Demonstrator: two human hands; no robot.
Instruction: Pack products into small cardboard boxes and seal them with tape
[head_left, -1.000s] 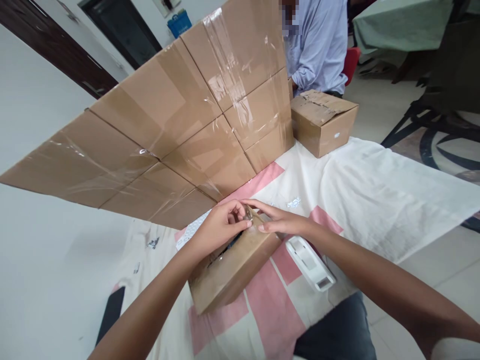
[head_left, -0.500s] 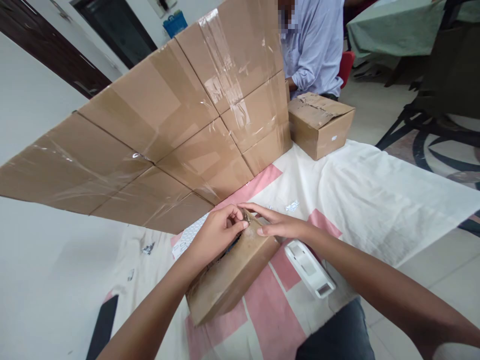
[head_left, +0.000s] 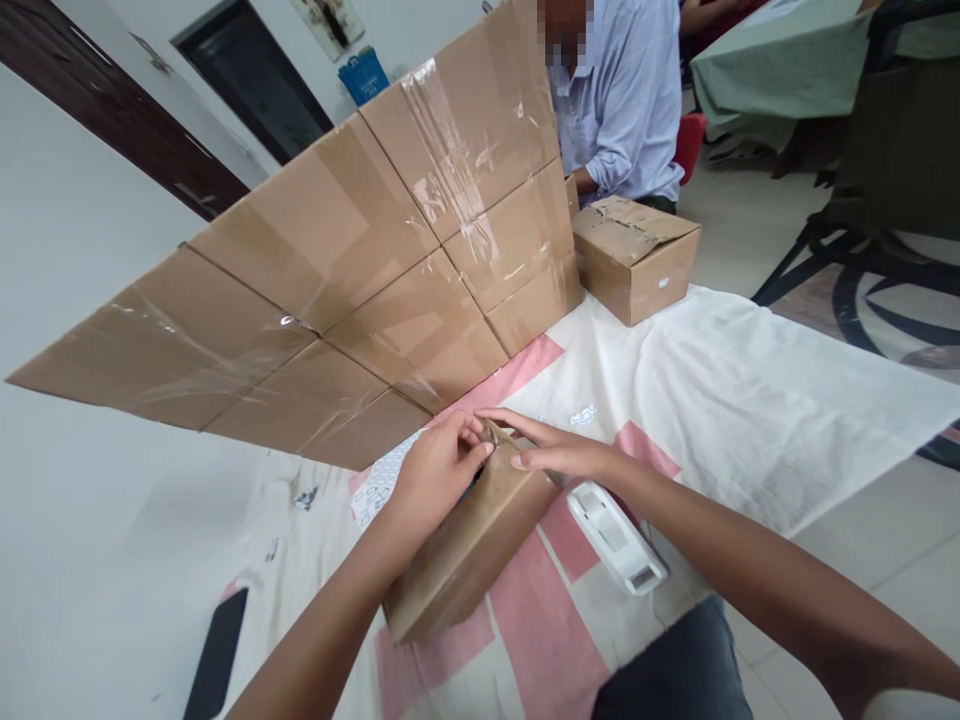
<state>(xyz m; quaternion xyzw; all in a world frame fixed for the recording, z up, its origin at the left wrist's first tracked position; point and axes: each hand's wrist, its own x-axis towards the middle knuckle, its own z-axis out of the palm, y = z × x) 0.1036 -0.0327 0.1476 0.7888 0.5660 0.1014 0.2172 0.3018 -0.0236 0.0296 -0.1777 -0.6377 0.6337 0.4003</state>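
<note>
A small brown cardboard box [head_left: 472,560] lies tilted across my view on the cloth, with a torn-looking flap at its far end and a dark gap along its left side. My left hand [head_left: 439,465] pinches the flap edge between thumb and fingers. At the far right corner, my right hand [head_left: 562,448] holds the box, thumb on the top face and fingers stretched over the far end. Just right of the box sits a white plastic piece [head_left: 616,538] shaped like a tape dispenser. The box's inside is mostly hidden by my left hand.
A tall panel of taped cardboard [head_left: 360,290] stands behind the box. Beyond it sits another person [head_left: 630,110], near a closed carton [head_left: 637,260]. A patterned sheet [head_left: 379,485], silvery scraps [head_left: 583,414] and a black flat object [head_left: 217,650] lie on the white-and-pink cloth [head_left: 720,400].
My view has shifted slightly, so the background sits a little lower and to the right on the left side. Both hands keep nearly the same place on the box.
</note>
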